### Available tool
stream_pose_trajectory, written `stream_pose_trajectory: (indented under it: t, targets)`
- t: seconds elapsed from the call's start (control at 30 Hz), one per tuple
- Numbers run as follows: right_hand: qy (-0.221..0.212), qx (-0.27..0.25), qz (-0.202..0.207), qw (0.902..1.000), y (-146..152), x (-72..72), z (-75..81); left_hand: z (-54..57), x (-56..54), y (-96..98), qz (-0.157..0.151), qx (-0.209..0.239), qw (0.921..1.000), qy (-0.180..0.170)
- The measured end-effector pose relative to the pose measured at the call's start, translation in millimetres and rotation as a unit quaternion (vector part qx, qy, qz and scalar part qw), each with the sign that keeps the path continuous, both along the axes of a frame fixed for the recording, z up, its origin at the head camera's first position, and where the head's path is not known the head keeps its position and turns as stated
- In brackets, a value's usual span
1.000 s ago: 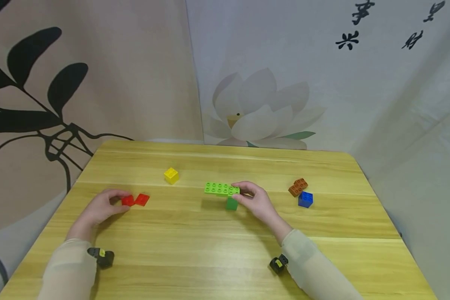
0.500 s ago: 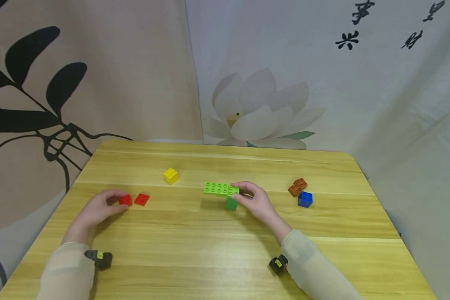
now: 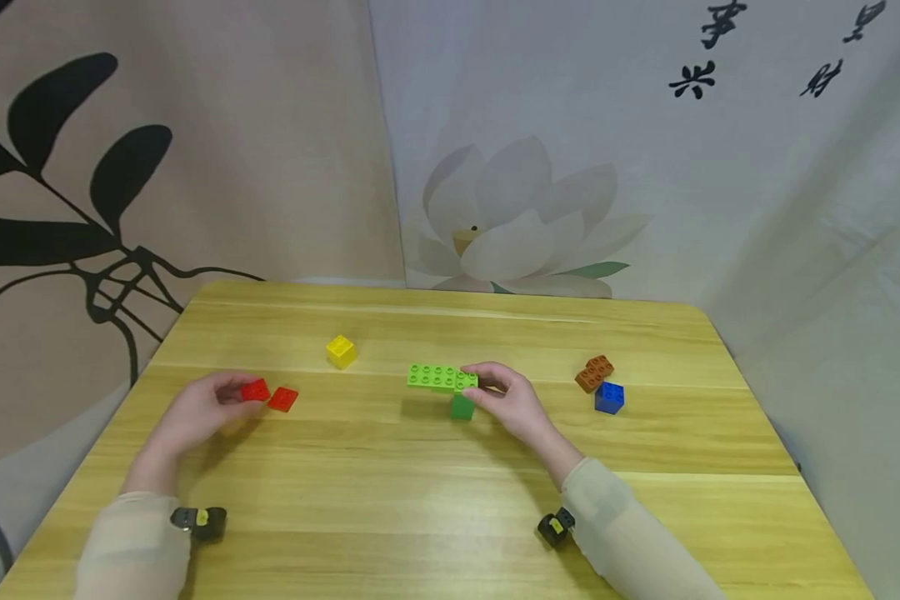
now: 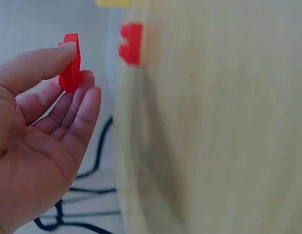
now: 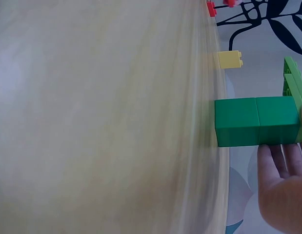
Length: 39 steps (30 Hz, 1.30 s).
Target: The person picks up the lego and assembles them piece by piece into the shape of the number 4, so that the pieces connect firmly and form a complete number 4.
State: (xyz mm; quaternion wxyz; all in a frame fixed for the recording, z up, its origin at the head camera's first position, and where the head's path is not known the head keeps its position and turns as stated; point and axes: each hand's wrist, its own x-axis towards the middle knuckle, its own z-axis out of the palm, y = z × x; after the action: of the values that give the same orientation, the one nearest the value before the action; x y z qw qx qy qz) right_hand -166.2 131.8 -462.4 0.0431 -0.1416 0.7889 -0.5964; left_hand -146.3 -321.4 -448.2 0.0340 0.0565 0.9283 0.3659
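Note:
My left hand [image 3: 198, 412] pinches a thin red toy brick [image 4: 70, 70] between thumb and fingertips, lifted off the wooden table. A second red brick [image 3: 282, 399] lies on the table just right of it. Near the middle, my right hand [image 3: 512, 404] grips the right end of a green brick build. Its top is a light green studded part [image 3: 431, 377] that sticks out to the left. Below that, two dark green bricks [image 5: 257, 122] are stacked as a column that stands on the table. In the head view, my right fingers partly cover the build's right end.
A yellow brick [image 3: 341, 352] stands farther back, between the hands. To the right, brown bricks [image 3: 594, 374] lie beside a blue brick [image 3: 610, 397]. The table's [image 3: 390, 517] back edge meets a hanging printed cloth [image 3: 270, 150].
My left hand has drawn its red brick left, away from the other one, then raised it off the table. The right hand and the green build stay still.

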Motion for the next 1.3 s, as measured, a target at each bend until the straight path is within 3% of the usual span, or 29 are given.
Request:
stream_pose_trajectory:
  t: [0.23, 0.6, 0.93, 1.3]
  targets:
    - [-0.004, 0.003, -0.002, 1.0000, -0.9, -0.1, 0.6, 15.2, -3.3, 34.4, -0.031, 0.030, 0.9986, 0.030]
    - [-0.003, -0.002, -0.001, 1.0000, -0.9, 0.5, 0.0, 9.0, -6.9, 90.1, -0.086, 0.078, 0.9924, 0.040]
    - [-0.007, -0.001, -0.003, 1.0000, 0.6, -0.2, -0.9, 3.2, -9.8, 127.9, -0.132, 0.131, 0.9825, -0.006]
    - [-0.014, 0.003, -0.004, 0.9999, -0.5, 0.0, 0.2, -0.6, -20.4, 163.9, -0.147, 0.201, 0.9670, -0.056]
